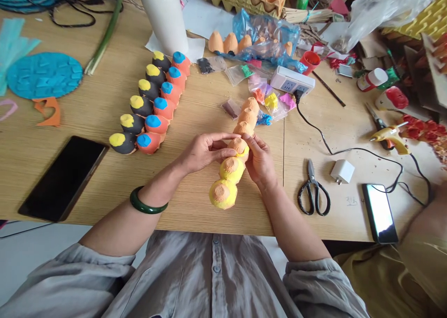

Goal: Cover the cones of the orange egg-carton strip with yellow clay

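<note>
An orange egg-carton strip (248,117) with several bumps runs away from me at the centre. Its two nearest bumps are wrapped in yellow clay (227,189), their orange tips bare. My left hand (206,154) holds the strip's left side, thumb and fingers around the third bump. On the right side my right hand (259,159) pinches the strip by that same bump, where a thin band of yellow clay shows. To the left stand two finished-looking rows, black bumps with yellow tops (141,106) and orange-red bumps with blue tops (161,106).
A black tablet (64,178) lies left, a white bottle (165,20) stands behind. Clay packets (271,101) and a power strip (292,80) lie beyond the strip. Scissors (313,194), a charger (342,171), a phone (380,213) and a glue gun (391,136) are right, near another person's arm.
</note>
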`<action>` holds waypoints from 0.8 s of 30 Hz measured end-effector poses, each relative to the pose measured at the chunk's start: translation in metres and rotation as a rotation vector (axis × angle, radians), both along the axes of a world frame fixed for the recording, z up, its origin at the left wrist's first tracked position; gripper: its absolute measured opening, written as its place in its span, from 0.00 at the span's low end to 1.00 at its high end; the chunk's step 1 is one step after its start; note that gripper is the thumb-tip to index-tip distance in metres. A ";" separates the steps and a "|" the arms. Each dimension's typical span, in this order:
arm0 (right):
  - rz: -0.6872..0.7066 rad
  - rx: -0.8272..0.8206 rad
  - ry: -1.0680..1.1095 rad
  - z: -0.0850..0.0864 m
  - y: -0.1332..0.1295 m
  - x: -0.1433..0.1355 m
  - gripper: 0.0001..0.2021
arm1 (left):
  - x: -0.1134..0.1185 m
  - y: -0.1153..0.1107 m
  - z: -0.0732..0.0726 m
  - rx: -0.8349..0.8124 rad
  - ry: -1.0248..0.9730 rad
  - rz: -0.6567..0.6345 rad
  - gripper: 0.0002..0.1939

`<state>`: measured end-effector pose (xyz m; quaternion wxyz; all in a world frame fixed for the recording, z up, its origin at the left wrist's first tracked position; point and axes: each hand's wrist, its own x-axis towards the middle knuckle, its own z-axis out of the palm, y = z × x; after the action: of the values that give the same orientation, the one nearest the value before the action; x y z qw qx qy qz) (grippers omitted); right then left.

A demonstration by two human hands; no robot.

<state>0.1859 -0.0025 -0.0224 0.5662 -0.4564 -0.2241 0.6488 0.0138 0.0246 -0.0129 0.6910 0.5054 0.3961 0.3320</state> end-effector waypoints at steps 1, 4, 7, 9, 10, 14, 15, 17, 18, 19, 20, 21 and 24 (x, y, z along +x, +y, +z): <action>-0.003 -0.005 0.008 0.000 0.000 0.000 0.13 | 0.000 0.000 0.001 -0.008 -0.003 -0.002 0.30; -0.004 -0.022 0.002 0.003 0.000 0.001 0.13 | -0.003 0.001 0.005 -0.081 -0.049 -0.039 0.29; 0.000 -0.044 -0.020 0.004 0.000 0.001 0.13 | -0.007 0.002 0.007 -0.143 -0.083 -0.099 0.31; 0.004 -0.045 -0.027 0.005 0.000 0.001 0.14 | -0.008 0.003 0.007 -0.138 -0.071 -0.125 0.33; 0.006 -0.037 -0.033 0.005 0.000 0.001 0.14 | -0.009 0.004 0.006 -0.134 -0.063 -0.135 0.34; 0.007 -0.010 -0.097 0.004 -0.002 -0.001 0.17 | -0.012 0.008 0.002 -0.135 -0.027 -0.175 0.35; 0.008 -0.014 -0.115 0.004 -0.002 -0.002 0.18 | -0.013 0.010 0.001 -0.129 -0.008 -0.187 0.36; 0.016 -0.023 -0.145 0.003 -0.003 -0.003 0.19 | -0.016 0.012 -0.001 -0.101 0.034 -0.218 0.37; 0.019 -0.022 -0.160 0.002 -0.003 -0.004 0.19 | -0.017 0.013 -0.002 -0.083 0.053 -0.233 0.38; 0.021 -0.017 -0.177 0.001 -0.003 -0.004 0.20 | -0.017 0.014 -0.003 -0.063 0.073 -0.243 0.38; 0.020 -0.009 -0.197 0.000 -0.003 -0.004 0.20 | -0.018 0.015 -0.005 -0.039 0.087 -0.247 0.38; 0.015 0.000 -0.220 -0.001 -0.003 -0.004 0.20 | -0.018 0.015 -0.007 -0.012 0.096 -0.247 0.37; 0.000 0.020 -0.279 -0.004 -0.003 -0.004 0.21 | -0.016 0.014 -0.012 0.099 0.110 -0.241 0.34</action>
<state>0.1819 -0.0056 -0.0263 0.5340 -0.5366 -0.3070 0.5768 -0.0019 0.0387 -0.0247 0.6772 0.6003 0.3529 0.2378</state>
